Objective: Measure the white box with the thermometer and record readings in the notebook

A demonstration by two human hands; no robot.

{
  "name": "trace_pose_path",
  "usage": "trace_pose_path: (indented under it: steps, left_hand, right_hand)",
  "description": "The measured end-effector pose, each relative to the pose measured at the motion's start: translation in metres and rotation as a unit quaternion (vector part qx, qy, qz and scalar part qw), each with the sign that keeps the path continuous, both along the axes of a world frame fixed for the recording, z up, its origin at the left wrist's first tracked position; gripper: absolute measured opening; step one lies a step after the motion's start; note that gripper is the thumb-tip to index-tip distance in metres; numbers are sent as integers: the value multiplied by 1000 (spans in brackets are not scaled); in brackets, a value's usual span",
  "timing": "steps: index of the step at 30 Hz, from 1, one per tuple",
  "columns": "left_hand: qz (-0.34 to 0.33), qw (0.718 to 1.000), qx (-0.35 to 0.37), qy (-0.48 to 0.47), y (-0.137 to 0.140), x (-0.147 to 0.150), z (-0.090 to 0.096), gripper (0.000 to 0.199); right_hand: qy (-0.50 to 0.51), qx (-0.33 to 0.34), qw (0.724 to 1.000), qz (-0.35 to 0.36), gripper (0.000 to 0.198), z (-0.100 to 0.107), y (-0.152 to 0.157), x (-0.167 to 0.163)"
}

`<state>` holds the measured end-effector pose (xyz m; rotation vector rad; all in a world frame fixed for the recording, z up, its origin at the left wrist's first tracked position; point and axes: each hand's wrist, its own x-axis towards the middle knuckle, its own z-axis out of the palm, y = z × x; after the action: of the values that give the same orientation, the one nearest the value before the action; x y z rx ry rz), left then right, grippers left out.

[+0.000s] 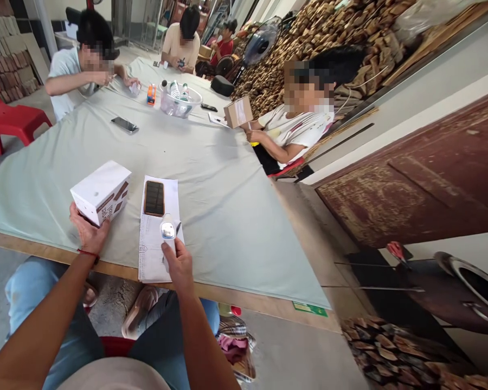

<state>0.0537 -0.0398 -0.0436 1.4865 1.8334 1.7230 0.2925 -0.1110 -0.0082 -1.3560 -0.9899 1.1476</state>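
Note:
My left hand (90,228) is closed around the lower end of a white box (101,187) with brown shapes and dark lettering on its side. The box is tilted at the table's near left. In my right hand (179,265) is a white handheld device (168,230) with a shiny oval head, held upright above some papers; its exact kind is not clear. Under the device lie printed white sheets (150,249), and a dark phone in an orange case (154,198) rests on their far part. A thin dark pen-like object (178,227) shows beside the device, partly hidden.
A pale cloth covers the table (211,216). Farther off are another phone (124,125), a clear basin of bottles (180,100) and an orange box (151,94). A person at right holds a cardboard box (238,112); others sit farther back. A fan (261,42) stands near piled wood.

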Motion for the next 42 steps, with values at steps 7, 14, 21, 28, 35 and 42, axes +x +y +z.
trace_pose_path:
  steps: [7,14,21,28,35,42]
  left_hand:
    - [97,968,90,211,-2,5,-10,97]
    - [-159,883,182,402,-14,24,-11,41]
    - [-341,822,110,443,-5,30,1,26]
    - [-378,811,69,441,-5,29,1,25]
    - [-396,804,71,438,-4,28,-3,26]
    - [-419,789,67,446,-5,29,-2,30]
  right_hand:
    - [-170,-8,975,-140,61,-23,18,78]
    - [-511,-136,839,-127,49,-35,32,129]
    - [-571,-17,804,-164,43,-42,32,108]
    - [-505,-17,862,-24,34,-37,54,54]
    - [-450,35,891,44,38,-32,60,46]
    - [-197,173,965,18,33,-36,42,29]
